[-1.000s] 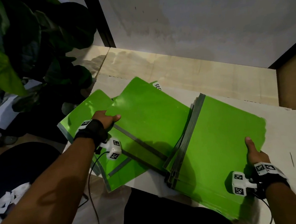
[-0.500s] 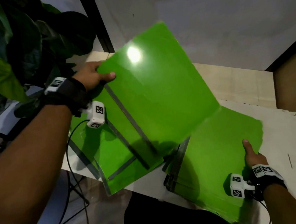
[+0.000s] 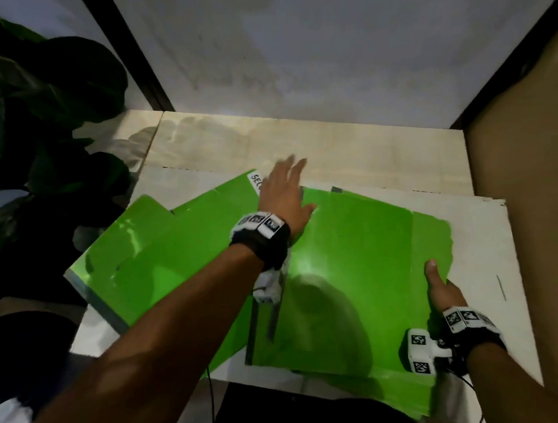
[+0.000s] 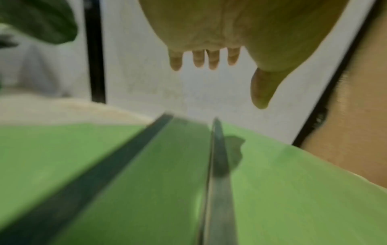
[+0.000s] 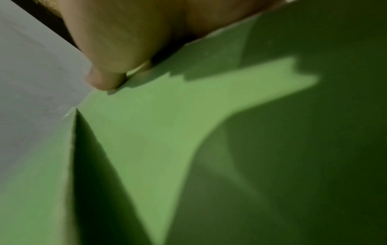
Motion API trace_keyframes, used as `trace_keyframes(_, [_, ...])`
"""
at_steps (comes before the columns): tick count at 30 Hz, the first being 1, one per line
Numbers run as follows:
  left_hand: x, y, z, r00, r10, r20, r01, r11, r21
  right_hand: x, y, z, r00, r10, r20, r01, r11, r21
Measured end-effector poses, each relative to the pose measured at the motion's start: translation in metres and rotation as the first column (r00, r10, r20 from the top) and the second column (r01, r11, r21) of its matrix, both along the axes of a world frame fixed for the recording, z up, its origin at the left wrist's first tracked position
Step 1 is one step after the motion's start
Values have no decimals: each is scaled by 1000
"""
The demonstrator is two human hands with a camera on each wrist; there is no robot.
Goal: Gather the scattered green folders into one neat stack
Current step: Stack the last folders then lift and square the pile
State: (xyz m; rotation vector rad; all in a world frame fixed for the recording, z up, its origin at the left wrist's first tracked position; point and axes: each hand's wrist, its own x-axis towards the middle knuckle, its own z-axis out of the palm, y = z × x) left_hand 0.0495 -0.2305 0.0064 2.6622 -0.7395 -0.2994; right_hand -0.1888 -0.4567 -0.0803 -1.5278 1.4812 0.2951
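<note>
**Under both hands, green folders on the desk**

Under the left hand [image 3: 285, 198] lies the right stack of green folders [image 3: 353, 292] on the white desk [image 3: 486, 259]. Its fingers [image 4: 213, 59] are straight and spread, above the far edge, not holding anything. At the right edge of this stack the right hand [image 3: 444, 292] pinches it, thumb [image 5: 108, 66] on top. Left of the left hand, more loose folders [image 3: 159, 257] lie fanned, partly under the stack.

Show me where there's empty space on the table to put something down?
Bare table lies right of the green folders, beyond the right hand. The pale strip between folders and wall is free too. The middle and left are crowded with overlapping folders under the left hand.
</note>
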Motion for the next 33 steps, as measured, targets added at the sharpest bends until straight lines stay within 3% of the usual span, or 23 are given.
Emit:
trace_keyframes(3, [-17, 29, -31, 919, 338, -206, -315, 939, 138, -1, -2, 0, 998, -42, 41, 40, 998, 40])
trace_keyframes(5, [-32, 47, -49, 747, 511, -425, -489, 856, 171, 1, -1, -1, 998, -54, 41, 53, 998, 29])
trace_keyframes(7, [-44, 50, -61, 597, 516, -614, -622, 782, 53, 0, -2, -7, 1000, -22, 16, 22, 1000, 9])
trace_keyframes(8, [-49, 47, -63, 594, 480, -645, -638, 770, -15, -1, -5, -15, 1000, -13, 11, 13, 1000, 15])
trace_keyframes(12, [-61, 24, -58, 720, 312, -620, -523, 831, -190, 1, -4, -12, 998, -49, 41, 47, 998, 44])
trace_keyframes(16, [-66, 2, -56, 777, 164, -607, -340, 922, -186, 1, 0, -6, 997, -41, 58, 40, 999, 13])
trace_keyframes(20, [-72, -9, -57, 762, 175, -623, -340, 927, -156, 2, 2, 1, 998, 3, 66, -4, 1000, 24])
trace_keyframes(28, [-101, -18, -72, 678, 127, -724, -343, 926, -158, 7, -2, -6, 996, -41, -82, 39, 999, -30])
trace_keyframes(31, [-85, -4, -71, 775, 73, -628, -188, 975, -119, 6, -9, -13, 992, -7, -124, 2, 999, -36])
trace_keyframes(33, [-60, 22, -72, 857, 115, -502, -172, 983, -69, 4, -12, -19, 989, 3, -149, -9, 999, -43])
